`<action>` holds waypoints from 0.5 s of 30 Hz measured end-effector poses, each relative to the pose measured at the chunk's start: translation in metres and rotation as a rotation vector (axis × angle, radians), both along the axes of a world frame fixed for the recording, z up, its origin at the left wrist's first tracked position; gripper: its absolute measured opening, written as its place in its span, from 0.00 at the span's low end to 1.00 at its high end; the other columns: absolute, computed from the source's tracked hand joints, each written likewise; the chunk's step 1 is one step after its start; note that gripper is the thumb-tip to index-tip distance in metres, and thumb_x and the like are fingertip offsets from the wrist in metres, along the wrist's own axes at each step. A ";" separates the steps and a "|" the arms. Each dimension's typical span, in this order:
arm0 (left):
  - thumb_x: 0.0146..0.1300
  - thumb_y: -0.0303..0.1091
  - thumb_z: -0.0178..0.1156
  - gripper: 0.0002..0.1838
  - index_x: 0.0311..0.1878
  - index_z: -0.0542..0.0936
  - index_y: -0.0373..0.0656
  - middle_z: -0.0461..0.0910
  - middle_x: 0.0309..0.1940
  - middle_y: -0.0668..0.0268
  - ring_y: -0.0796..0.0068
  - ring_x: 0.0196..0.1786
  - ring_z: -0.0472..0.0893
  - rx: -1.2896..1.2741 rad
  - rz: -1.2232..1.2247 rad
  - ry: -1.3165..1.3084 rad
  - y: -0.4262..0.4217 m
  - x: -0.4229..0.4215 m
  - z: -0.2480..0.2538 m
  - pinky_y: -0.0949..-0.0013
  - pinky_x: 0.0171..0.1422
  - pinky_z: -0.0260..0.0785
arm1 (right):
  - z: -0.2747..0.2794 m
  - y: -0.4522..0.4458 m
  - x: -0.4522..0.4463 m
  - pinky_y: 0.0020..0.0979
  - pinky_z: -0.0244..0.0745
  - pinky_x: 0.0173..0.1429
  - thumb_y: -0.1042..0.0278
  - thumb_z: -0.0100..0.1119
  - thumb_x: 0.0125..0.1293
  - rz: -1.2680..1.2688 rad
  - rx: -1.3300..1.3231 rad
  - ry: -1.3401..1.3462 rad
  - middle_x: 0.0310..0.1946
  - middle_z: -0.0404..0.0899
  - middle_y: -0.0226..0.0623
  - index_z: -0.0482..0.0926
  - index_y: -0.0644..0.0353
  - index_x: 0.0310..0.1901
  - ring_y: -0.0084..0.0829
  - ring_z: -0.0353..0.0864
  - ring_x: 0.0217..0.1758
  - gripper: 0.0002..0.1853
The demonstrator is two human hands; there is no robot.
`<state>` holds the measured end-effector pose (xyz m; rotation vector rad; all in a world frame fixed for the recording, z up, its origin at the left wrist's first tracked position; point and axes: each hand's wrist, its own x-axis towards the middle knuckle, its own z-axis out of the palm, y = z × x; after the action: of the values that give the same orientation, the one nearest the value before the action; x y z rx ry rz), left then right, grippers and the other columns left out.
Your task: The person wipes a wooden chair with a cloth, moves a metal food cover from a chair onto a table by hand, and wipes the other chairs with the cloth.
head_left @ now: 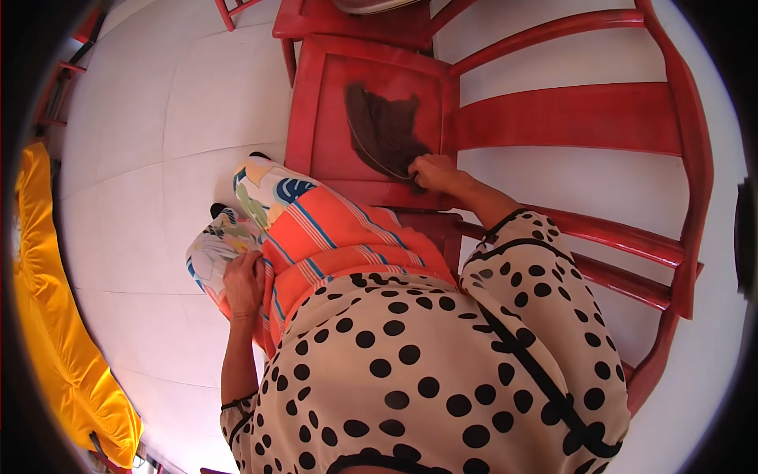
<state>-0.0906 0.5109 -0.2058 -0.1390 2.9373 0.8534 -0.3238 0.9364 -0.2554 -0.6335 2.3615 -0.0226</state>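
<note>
My right hand (433, 172) is closed on the near corner of a dark brown cloth (383, 122). The cloth lies crumpled on the seat of a red wooden chair (316, 118), with a long seam along one side. My left hand (244, 283) rests on my lap at the edge of an orange striped cloth (324, 229), over patterned trousers (207, 257). Its fingers are curled, and whatever they may hold is hidden.
Another red seat (355, 30) stands beyond the chair, with a rounded object (379, 5) on it, cut off by the frame. Red slatted chair backs (568, 118) rise at right, before a white wall. Yellow fabric (63, 332) hangs at far left, beyond pale floor tiles (166, 118).
</note>
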 end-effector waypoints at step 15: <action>0.64 0.29 0.59 0.06 0.42 0.82 0.42 0.82 0.35 0.56 0.49 0.38 0.79 0.043 0.061 0.045 -0.006 0.005 -0.006 0.52 0.45 0.71 | 0.015 0.022 0.027 0.52 0.80 0.42 0.74 0.52 0.62 0.009 0.112 0.134 0.38 0.85 0.52 0.73 0.56 0.61 0.53 0.87 0.42 0.23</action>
<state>-0.0857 0.5054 -0.2115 -0.2098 2.9676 0.9393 -0.2964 0.9579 -0.2408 -0.6084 2.4681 0.1592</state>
